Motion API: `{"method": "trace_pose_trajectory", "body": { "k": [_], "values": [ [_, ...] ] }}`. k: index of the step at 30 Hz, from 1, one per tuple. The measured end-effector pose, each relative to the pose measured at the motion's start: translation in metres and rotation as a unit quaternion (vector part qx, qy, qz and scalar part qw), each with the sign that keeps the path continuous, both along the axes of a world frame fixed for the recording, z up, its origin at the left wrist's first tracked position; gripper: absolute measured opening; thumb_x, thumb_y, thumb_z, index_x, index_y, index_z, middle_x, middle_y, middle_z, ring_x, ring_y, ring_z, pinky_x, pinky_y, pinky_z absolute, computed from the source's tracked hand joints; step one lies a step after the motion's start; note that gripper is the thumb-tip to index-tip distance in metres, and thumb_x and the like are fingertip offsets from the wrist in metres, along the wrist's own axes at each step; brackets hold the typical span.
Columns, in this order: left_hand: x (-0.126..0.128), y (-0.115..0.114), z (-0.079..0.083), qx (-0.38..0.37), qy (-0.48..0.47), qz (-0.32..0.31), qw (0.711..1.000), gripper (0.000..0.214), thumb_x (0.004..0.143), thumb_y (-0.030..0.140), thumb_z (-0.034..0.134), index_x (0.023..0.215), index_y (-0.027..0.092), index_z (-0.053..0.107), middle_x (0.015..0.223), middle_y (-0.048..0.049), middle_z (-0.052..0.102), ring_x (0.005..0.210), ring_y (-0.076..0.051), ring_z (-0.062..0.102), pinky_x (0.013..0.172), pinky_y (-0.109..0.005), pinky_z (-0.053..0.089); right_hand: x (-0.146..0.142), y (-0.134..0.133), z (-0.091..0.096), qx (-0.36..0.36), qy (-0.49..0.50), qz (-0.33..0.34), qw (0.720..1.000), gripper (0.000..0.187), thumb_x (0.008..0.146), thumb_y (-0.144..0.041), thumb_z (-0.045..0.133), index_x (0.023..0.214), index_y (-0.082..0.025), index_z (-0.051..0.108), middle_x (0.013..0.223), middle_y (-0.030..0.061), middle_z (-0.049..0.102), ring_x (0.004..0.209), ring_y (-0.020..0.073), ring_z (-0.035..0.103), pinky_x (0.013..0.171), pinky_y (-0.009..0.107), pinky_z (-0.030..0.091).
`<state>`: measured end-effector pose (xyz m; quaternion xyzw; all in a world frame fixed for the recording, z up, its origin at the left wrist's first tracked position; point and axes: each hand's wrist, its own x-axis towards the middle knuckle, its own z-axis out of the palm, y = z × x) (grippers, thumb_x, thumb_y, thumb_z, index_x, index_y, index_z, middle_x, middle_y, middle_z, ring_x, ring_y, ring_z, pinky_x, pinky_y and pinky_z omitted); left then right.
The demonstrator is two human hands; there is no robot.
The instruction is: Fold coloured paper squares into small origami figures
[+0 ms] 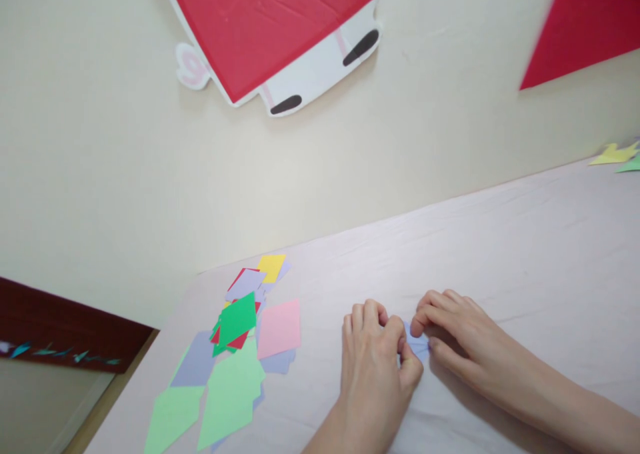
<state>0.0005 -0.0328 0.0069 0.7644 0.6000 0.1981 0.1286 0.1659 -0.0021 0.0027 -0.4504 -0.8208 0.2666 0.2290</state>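
A small piece of light blue paper (417,345), with creases showing, is between my two hands low over the bed-like cloth surface. My left hand (375,354) is closed, its thumb and forefinger pinching the paper's left side while the other fingers curl down to the cloth. From the right, my right hand (463,331) has its thumb and forefinger on the paper's right edge, the remaining fingers bent. Much of the paper is hidden under the fingers, so its folded shape cannot be made out.
Left of my hands lie loose paper squares: a green sheet (238,319), a pink sheet (279,329), light green sheets (233,387) and a yellow one (272,267). Folded yellow paper (614,154) sits far right by the wall (320,181). Red-and-white decorations (280,27) hang there.
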Motion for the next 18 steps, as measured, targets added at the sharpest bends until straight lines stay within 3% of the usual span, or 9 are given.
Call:
{"method": "trace_pose_trajectory", "body": {
  "k": [4,18],
  "values": [
    [0.0007,0.0000,0.0003,-0.013,0.003,0.003,1.000,0.014,0.074,0.007,0.054,0.077,0.020,0.050,0.096,-0.0035,0.051,0.093,-0.022,0.044,0.079,-0.040,0.038,-0.0053,-0.0024,0.0040,0.000,-0.024,-0.020,0.999,0.006,0.078,-0.017,0.058,0.081,-0.022,0.058,0.088,0.0039,0.060,0.086,0.0239,0.051,0.077,0.039,0.039],
    [0.0042,-0.0043,0.0013,-0.002,-0.013,0.038,0.999,0.016,0.074,0.006,0.050,0.082,0.020,0.049,0.093,-0.0034,0.051,0.091,-0.022,0.044,0.084,-0.042,0.037,-0.0073,-0.0025,0.0076,-0.004,-0.025,-0.016,1.000,0.016,0.076,-0.007,0.050,0.081,-0.020,0.057,0.089,0.0042,0.060,0.088,0.0233,0.052,0.079,0.039,0.038]
  ]
}}
